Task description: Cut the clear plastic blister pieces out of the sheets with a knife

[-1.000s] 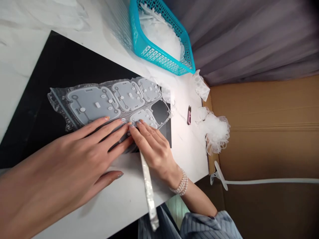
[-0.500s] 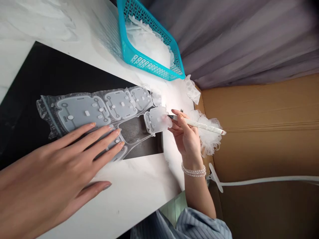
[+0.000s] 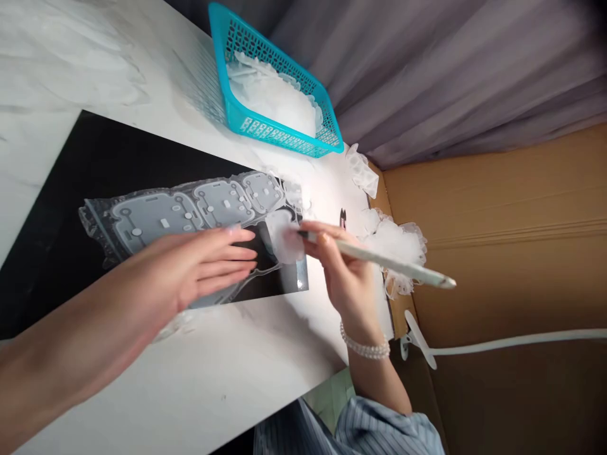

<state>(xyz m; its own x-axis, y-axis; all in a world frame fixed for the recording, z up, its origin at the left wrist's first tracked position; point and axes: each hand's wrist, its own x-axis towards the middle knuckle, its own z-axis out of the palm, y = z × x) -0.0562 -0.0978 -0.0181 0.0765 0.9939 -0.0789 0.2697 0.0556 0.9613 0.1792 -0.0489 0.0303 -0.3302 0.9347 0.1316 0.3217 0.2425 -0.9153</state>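
Note:
My right hand [image 3: 348,278] is closed around a slim pen-like tool [image 3: 403,267] with a white handle and a dark tip. A translucent moulded silicone-like piece [image 3: 284,237], blurred by motion, is at the same hand's fingertips, by the tool's tip. My left hand [image 3: 208,262] hovers with straight fingers just left of that piece, holding nothing I can see. Below it, a clear moulded sheet [image 3: 156,218] with several rounded panels, small holes and tabs lies on a black mat [image 3: 137,151]. My left hand and forearm cover part of the sheet's near side.
A turquoise basket [image 3: 265,139] holding translucent pieces stands at the back. To the right are a pile of frilly clear scraps [image 3: 398,246], a crumpled clear piece [image 3: 361,170], a small dark pointed item [image 3: 343,218], cardboard [image 3: 497,221] and a white stand arm [image 3: 512,341].
My left hand has lifted off the sheet and moved right, towards the piece. The piece, at my right fingertips, has shifted slightly left and tilted away from the sheet's opening.

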